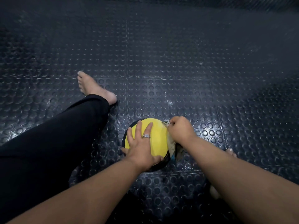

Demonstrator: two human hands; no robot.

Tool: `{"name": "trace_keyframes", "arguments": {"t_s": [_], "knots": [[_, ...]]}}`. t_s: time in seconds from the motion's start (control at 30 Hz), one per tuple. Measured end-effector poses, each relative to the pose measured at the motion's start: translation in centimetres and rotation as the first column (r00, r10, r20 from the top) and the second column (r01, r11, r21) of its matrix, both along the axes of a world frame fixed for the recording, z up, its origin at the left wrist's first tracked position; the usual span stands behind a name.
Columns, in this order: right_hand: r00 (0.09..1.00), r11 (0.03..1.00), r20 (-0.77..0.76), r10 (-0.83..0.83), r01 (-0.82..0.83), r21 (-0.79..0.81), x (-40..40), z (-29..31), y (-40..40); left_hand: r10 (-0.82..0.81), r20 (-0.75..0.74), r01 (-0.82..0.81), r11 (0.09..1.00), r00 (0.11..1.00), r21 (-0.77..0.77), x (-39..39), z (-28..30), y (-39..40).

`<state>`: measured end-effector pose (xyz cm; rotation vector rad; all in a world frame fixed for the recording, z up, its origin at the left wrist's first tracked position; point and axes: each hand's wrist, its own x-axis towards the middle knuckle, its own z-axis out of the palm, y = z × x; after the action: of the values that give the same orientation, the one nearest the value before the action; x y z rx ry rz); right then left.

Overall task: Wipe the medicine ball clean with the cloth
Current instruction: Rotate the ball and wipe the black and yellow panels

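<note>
One head-worn wide-angle view looks forward and steeply down from close above the ball [155,135], with both forearms reaching in from the bottom edge and the studded floor [178,62] curving away toward the top.

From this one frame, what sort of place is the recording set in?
Probably a gym or workout room. The floor is dark rubber matting with raised round studs, and a yellow and black medicine ball sits on it. The person sits barefoot, wiping the ball with a cloth. No walls or other equipment show.
</note>
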<state>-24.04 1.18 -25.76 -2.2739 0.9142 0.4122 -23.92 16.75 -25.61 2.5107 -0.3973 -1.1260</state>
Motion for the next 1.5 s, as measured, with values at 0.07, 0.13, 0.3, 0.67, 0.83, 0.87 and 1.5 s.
{"name": "trace_keyframes", "arguments": {"t_s": [0.07,0.13,0.3,0.67,0.83,0.87,1.5], "knots": [[1.000,1.000,0.007,0.009,-0.009,0.008,-0.5,0.7,0.0,-0.017,-0.005,0.017,1.000,1.000,0.012,0.4,0.4,0.0],[0.999,1.000,0.045,0.009,-0.010,0.019,-1.8,1.8,0.7,-0.043,-0.016,0.043,0.999,0.999,0.014,1.5,0.5,-0.2],[0.997,0.991,0.075,-0.032,0.022,0.130,-6.1,3.9,2.4,-0.078,-0.006,0.078,0.996,0.997,0.042,4.1,1.7,-0.3],[0.985,0.999,0.170,-0.020,0.012,0.050,-6.6,4.0,3.8,-0.063,0.190,0.071,0.997,0.980,-0.035,2.3,1.8,2.0],[0.984,0.998,0.173,-0.047,0.041,0.037,-6.1,3.8,4.7,-0.007,0.244,0.046,0.987,0.970,-0.153,1.4,1.7,3.1],[0.989,0.999,0.146,-0.032,0.027,0.033,-6.2,3.8,4.8,0.021,0.232,0.019,0.985,0.973,-0.171,1.2,1.5,3.2],[1.000,0.994,-0.014,0.005,-0.007,-0.112,-3.9,2.5,3.3,-0.024,-0.133,0.026,1.000,0.991,0.012,-0.1,0.5,1.4]]}}
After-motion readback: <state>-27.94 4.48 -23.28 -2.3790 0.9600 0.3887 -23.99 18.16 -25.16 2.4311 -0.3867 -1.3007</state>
